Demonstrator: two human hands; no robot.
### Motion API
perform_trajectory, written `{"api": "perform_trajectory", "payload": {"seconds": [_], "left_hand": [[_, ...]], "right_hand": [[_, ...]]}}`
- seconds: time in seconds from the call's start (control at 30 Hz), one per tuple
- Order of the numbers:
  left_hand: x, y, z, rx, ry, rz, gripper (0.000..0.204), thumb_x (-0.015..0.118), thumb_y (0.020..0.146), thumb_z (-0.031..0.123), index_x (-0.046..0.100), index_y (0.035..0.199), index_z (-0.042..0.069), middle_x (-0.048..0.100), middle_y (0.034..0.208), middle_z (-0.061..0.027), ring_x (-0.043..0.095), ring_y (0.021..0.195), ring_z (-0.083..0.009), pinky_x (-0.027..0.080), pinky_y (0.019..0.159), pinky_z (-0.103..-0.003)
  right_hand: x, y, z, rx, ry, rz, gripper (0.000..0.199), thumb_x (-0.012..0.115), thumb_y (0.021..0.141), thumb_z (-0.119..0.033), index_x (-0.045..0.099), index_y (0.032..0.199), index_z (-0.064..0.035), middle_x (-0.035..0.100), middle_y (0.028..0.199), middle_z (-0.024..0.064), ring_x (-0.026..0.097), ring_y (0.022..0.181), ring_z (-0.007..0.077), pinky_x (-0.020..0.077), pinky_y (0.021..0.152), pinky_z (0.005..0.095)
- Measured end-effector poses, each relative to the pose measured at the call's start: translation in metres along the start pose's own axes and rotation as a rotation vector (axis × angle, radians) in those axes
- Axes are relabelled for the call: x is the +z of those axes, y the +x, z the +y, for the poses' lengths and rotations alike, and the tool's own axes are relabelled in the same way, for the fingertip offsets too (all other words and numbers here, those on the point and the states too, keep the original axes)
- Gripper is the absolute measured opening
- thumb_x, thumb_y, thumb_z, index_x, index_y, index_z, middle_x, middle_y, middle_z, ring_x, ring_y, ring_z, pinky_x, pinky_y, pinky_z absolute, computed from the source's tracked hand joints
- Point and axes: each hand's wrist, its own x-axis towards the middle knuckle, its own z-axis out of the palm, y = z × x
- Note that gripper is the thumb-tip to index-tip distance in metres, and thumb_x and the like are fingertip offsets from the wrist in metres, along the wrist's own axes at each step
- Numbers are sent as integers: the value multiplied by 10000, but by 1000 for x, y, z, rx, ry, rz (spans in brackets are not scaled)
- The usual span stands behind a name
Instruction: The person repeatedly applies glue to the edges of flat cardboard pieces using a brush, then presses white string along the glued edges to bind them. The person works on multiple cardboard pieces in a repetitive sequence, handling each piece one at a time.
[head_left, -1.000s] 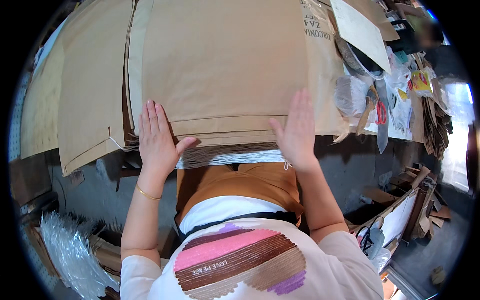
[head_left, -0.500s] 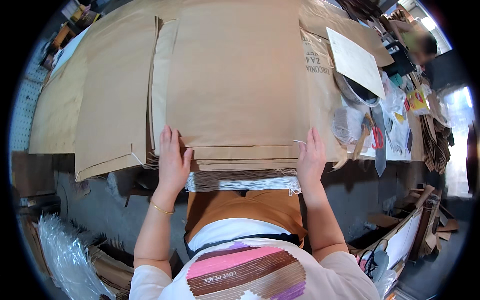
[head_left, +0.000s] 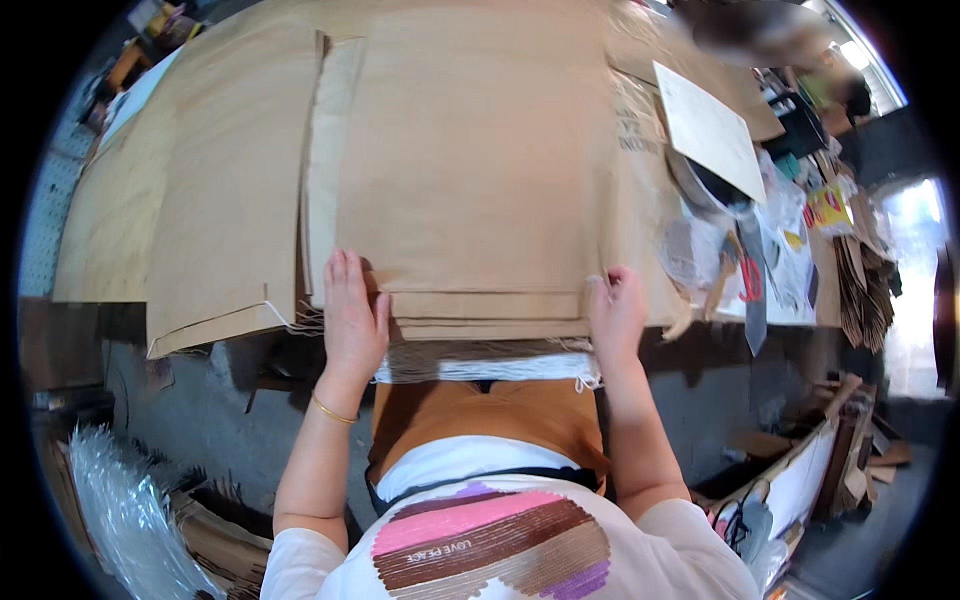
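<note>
A thick stack of brown paper bags [head_left: 470,180] lies flat on the table in front of me, its near end fringed with white string. My left hand [head_left: 352,320] lies flat on the stack's near left corner, fingers together and pointing away from me. My right hand [head_left: 617,312] grips the near right corner, fingers curled over the edge of the bags. A thin gold bangle sits on my left wrist.
More brown bag stacks [head_left: 190,190] lie to the left, overhanging the table edge. A loose cardboard sheet [head_left: 708,128], red-handled scissors [head_left: 750,280] and paper clutter sit at the right. Clear plastic wrap [head_left: 120,510] and cardboard scraps [head_left: 800,470] lie on the floor.
Both hands have slid back toward me from the flat of the stack to its near corners. The right hand has curled onto the edge.
</note>
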Motion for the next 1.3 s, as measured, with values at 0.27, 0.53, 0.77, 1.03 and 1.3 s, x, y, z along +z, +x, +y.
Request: {"api": "perform_trajectory", "payload": {"seconds": [0.27,0.53,0.77,1.03,1.3], "left_hand": [[-50,-7,0,-616,-952,-244,414,760,764,93,565,1101,-48,667,964,-100,638,805,-158,521,706,-288],[-94,-34,-24,-212,-517,143,92,672,812,94,662,810,3,555,587,-59,534,527,-126,420,487,-285],[-185,-56,-195,-598,-552,612,173,673,815,83,653,944,-30,666,886,-39,579,771,-89,486,691,-255],[-211,-15,-291,-983,661,493,502,756,750,254,568,1117,-32,616,1093,-159,598,1028,-275,502,824,-413],[-124,-27,-288,-619,541,-17,672,340,967,483,378,1356,-64,342,1430,-270,297,1345,-409,243,1112,-463]], "right_hand": [[-87,2,-9,332,849,-433,403,506,857,10,470,1258,30,588,1154,126,576,1065,199,448,922,307],[-4,-16,-43,9,249,-412,331,494,930,-40,472,1238,79,607,1071,134,575,979,168,458,852,287],[122,-15,-211,162,778,-1075,336,455,936,-52,474,1267,5,639,960,97,618,805,179,508,696,310],[235,-44,-256,-226,481,-812,443,561,865,-90,446,1276,29,596,761,97,595,651,199,504,627,338],[10,-36,-103,-394,325,-897,257,646,807,-33,634,1062,-7,631,1097,126,622,982,229,506,850,343]]}}
